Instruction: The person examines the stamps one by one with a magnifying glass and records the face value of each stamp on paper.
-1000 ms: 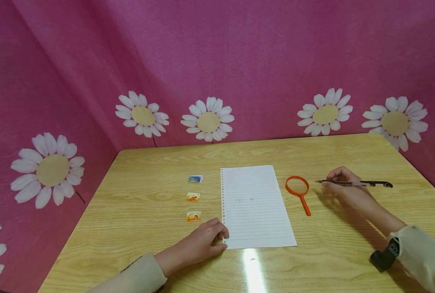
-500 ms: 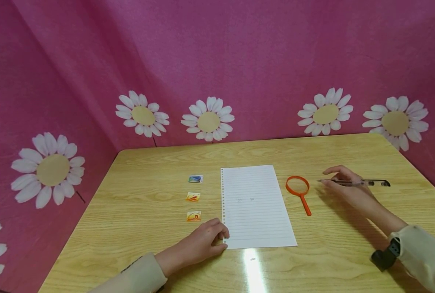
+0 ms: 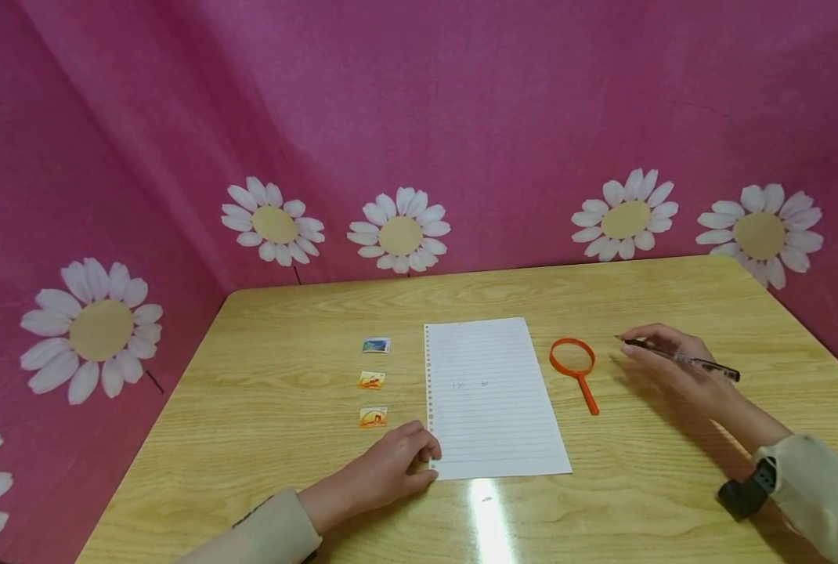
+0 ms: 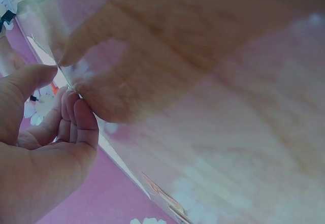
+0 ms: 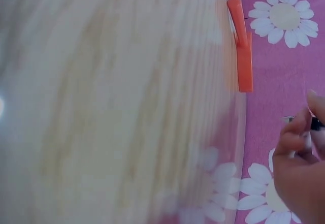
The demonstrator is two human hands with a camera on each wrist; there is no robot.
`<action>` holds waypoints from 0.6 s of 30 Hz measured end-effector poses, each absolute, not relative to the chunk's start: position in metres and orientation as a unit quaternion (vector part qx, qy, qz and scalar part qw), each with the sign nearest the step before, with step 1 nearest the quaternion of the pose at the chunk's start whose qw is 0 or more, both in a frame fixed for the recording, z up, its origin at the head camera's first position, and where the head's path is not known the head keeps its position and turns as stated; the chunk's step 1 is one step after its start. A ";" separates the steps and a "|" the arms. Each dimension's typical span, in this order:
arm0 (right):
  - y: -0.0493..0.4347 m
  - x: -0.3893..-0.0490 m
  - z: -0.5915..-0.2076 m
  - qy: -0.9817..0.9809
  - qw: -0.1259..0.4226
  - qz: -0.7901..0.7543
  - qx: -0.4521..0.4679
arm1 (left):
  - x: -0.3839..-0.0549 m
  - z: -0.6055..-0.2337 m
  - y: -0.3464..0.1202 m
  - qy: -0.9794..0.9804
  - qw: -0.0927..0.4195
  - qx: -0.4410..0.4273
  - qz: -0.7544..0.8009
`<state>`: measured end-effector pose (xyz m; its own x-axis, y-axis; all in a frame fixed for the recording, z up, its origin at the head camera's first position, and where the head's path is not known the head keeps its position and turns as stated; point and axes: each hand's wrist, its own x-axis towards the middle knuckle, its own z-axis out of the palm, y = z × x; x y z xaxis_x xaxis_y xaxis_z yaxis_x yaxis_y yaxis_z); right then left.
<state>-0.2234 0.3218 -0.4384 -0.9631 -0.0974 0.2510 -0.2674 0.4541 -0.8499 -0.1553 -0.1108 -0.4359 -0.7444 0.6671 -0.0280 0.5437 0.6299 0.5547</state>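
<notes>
Between the thumb and fingers of my right hand (image 3: pixel 676 364) is a dark gel pen (image 3: pixel 715 366), its tip pointing left, held above the table right of the magnifying glass. In the right wrist view only the pen's end (image 5: pixel 316 123) shows past the fingers. My left hand (image 3: pixel 391 466) rests at the lower left corner of a lined sheet of paper (image 3: pixel 493 431), fingers relaxed, fingertips on its punched edge. The left wrist view shows this hand (image 4: pixel 56 148) with thumb and fingertips down at the surface. Two small pencilled-looking numbers stand mid-sheet.
An orange magnifying glass (image 3: pixel 587 395) lies right of the paper. Left of the paper, a blue stamp (image 3: pixel 377 345) and two yellow-orange stamps, one in the middle (image 3: pixel 372 381) and one nearest (image 3: pixel 373 417), form a column. A pink flowered curtain (image 3: pixel 503 133) borders the wooden table (image 3: pixel 285 352).
The pen has turned in my right hand, its back end now lower and closer to the wrist. The right index finger lifted, then came down on the pen. My left hand stays put.
</notes>
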 end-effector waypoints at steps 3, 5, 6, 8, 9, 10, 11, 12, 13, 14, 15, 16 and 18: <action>0.325 -0.223 -0.438 -0.853 0.100 0.498 0.122 | -0.156 -0.436 -0.110 0.896 0.116 0.337 0.266; 0.327 -0.222 -0.438 -0.852 0.108 0.496 0.130 | -0.156 -0.436 -0.110 0.896 0.117 0.335 0.265; 0.329 -0.222 -0.438 -0.845 0.106 0.506 0.137 | -0.155 -0.436 -0.110 0.897 0.117 0.335 0.264; 0.332 -0.221 -0.437 -0.811 0.091 0.556 0.160 | -0.156 -0.436 -0.110 0.898 0.117 0.334 0.263; 0.334 -0.221 -0.437 -0.791 0.082 0.582 0.172 | -0.156 -0.436 -0.109 0.898 0.115 0.334 0.262; 0.336 -0.221 -0.437 -0.767 0.071 0.610 0.185 | -0.156 -0.436 -0.109 0.898 0.114 0.334 0.263; 0.337 -0.221 -0.437 -0.743 0.059 0.636 0.199 | -0.156 -0.436 -0.109 0.898 0.112 0.335 0.263; 0.338 -0.221 -0.437 -0.719 0.047 0.660 0.214 | -0.156 -0.436 -0.109 0.897 0.110 0.337 0.263; 0.339 -0.221 -0.438 -0.699 0.041 0.676 0.231 | -0.156 -0.436 -0.109 0.897 0.111 0.336 0.265; 0.339 -0.221 -0.438 -0.686 0.040 0.683 0.249 | -0.156 -0.436 -0.109 0.897 0.110 0.337 0.265; 0.339 -0.222 -0.438 -0.666 0.036 0.696 0.266 | -0.156 -0.436 -0.109 0.896 0.110 0.338 0.266; 0.339 -0.222 -0.438 -0.645 0.030 0.709 0.285 | -0.156 -0.436 -0.109 0.896 0.109 0.339 0.266; 0.337 -0.223 -0.437 -0.604 0.019 0.733 0.313 | -0.156 -0.437 -0.109 0.896 0.107 0.340 0.266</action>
<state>-0.2226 0.3373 -0.4371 -0.8037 -0.3496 0.4815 -0.4059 -0.2697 -0.8732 -0.1561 -0.1095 -0.4369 -0.7455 0.6664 -0.0104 0.5531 0.6272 0.5483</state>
